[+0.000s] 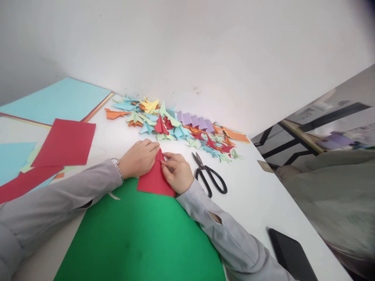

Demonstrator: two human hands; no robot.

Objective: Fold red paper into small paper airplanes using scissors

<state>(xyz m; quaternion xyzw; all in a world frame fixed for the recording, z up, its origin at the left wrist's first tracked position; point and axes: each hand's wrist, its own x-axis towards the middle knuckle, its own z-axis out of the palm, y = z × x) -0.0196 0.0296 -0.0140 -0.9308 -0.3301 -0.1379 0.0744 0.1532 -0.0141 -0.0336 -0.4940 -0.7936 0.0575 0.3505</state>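
Observation:
A red sheet of paper [154,181], folded to a point at its top, lies partly on a green sheet [137,234]. My left hand [139,158] rests along its upper left edge, fingers together and holding it near the tip. On the other side, my right hand [179,171] pinches the folded right edge between thumb and fingers. Parts of the red sheet are hidden under both hands. Black-handled scissors [208,173] lie slightly spread just right of my right hand.
Many small folded paper planes [161,123] are heaped along the wall. At left lie a red sheet [66,144], large stacked coloured sheets [64,99] and paper pieces [14,160]. A dark tablet-like device [290,253] lies near the right edge, beside a person [331,203].

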